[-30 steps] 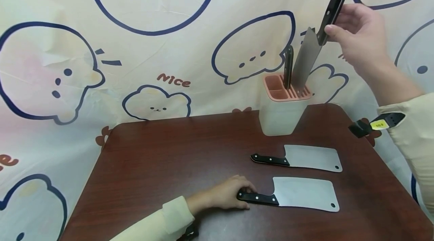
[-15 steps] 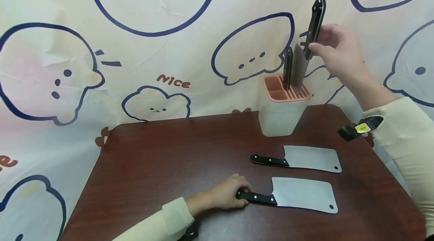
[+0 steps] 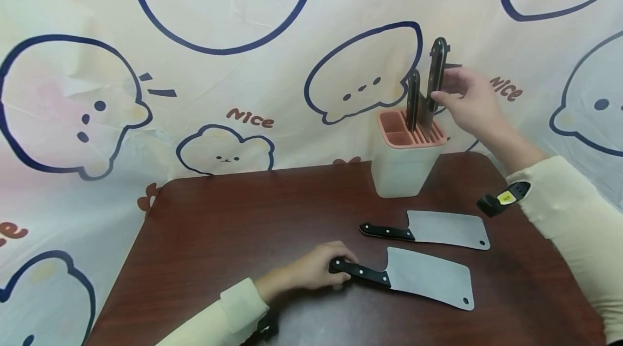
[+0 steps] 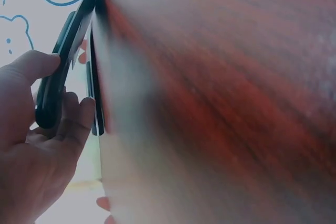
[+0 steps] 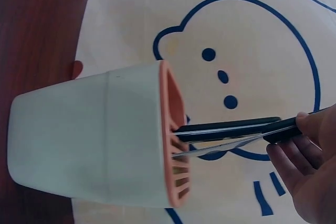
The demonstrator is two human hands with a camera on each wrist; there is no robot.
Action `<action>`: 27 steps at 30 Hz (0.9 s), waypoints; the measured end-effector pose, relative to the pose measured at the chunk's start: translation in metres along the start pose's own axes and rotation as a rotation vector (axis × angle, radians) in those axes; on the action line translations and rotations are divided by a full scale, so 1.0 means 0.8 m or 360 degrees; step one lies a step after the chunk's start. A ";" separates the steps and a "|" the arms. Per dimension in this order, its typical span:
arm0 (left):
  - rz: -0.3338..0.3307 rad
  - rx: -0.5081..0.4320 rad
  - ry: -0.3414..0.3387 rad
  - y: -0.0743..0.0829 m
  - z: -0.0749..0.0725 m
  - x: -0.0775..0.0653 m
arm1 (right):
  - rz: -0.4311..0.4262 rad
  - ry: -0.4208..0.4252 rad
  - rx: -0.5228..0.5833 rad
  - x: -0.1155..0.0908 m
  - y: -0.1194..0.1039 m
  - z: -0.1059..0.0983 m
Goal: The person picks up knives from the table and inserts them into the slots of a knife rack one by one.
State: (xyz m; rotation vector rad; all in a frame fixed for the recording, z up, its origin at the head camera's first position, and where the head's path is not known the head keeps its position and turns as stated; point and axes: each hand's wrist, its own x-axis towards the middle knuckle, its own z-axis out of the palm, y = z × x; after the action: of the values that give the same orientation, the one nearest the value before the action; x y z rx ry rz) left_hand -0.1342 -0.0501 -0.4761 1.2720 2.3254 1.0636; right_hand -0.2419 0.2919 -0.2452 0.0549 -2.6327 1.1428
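Pinch above, grip below

From where I stand, the right hand (image 3: 471, 101) has a knife (image 3: 437, 67) pinched between thumb and fingertips, low on its black handle and parted no wider than that handle. Part of the blade sits in a slot of the pale knife holder (image 3: 403, 173), the handle standing up with a slight lean to the right. The low hold makes sense to me — so near the blade, a small turn of the fingers should line it up with a narrow gap. Another knife (image 3: 413, 97) stands in a slot to its left, blade hidden, handle up where it could be taken safely.

Down in front, the left hand (image 3: 318, 267) is curled round the handle end of the near cleaver (image 3: 430, 278), thumb on one side, fingers on the other. That end is raised off the table (image 3: 233, 221); whether the far corner of the blade touches, I cannot tell. Gripping the very butt keeps the fingers well away from the edge, I'd say. The far cleaver (image 3: 449, 230) lies flat just behind, its handle also to the left — probably so that both can be picked up from the same side.
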 end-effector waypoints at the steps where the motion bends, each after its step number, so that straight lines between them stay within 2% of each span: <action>1: 0.0008 -0.0015 0.0022 0.000 -0.002 -0.001 | -0.0003 -0.0002 -0.0007 -0.001 0.002 0.003; 8: 0.0034 -0.0167 0.0189 0.002 -0.014 -0.007 | -0.0025 -0.0024 0.0013 -0.008 0.019 0.020; 18: -0.0052 -0.0434 0.0290 0.006 -0.044 -0.011 | -0.0005 -0.0104 0.0002 -0.016 0.041 0.033; 27: 0.0031 -0.0735 0.0443 0.013 -0.068 -0.015 | -0.0002 -0.0133 0.0046 -0.020 0.056 0.040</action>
State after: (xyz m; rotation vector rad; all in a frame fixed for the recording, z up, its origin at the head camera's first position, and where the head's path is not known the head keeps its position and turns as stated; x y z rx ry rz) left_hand -0.1514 -0.0818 -0.4321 1.0194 2.0651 1.7526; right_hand -0.2399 0.2986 -0.3023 0.1128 -2.6884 1.2028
